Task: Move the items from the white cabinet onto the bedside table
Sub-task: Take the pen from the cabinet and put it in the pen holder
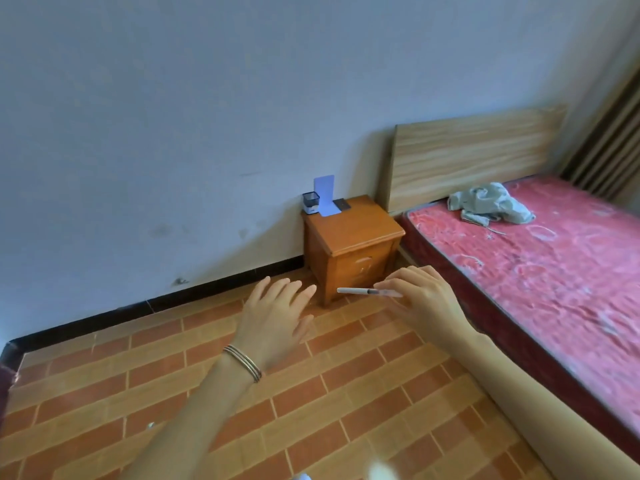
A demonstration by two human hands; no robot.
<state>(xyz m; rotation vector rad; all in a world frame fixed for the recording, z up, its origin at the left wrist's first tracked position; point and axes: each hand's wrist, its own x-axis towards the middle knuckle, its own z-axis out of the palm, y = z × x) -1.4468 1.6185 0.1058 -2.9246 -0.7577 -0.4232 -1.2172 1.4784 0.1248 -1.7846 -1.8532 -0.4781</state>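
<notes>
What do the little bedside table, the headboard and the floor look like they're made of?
The bedside table looks like wood with a glossy orange-brown varnish; its top catches light. The headboard seems pale, matte wood or a wood-look board, with long streaky grain. The floor looks like ceramic tile printed in a brick pattern, orange and tan with pale grout lines, though vinyl can't be ruled out.

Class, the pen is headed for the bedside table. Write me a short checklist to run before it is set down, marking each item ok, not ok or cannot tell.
1. Pen gripped by right hand: ok.
2. Left hand free: ok, open and empty.
3. Bedside table within reach: not ok, it stands farther off.
4. Bare space on its top: ok, the front is clear.
5. Pen holder upright: ok.
6. Pen capped: cannot tell.
</notes>
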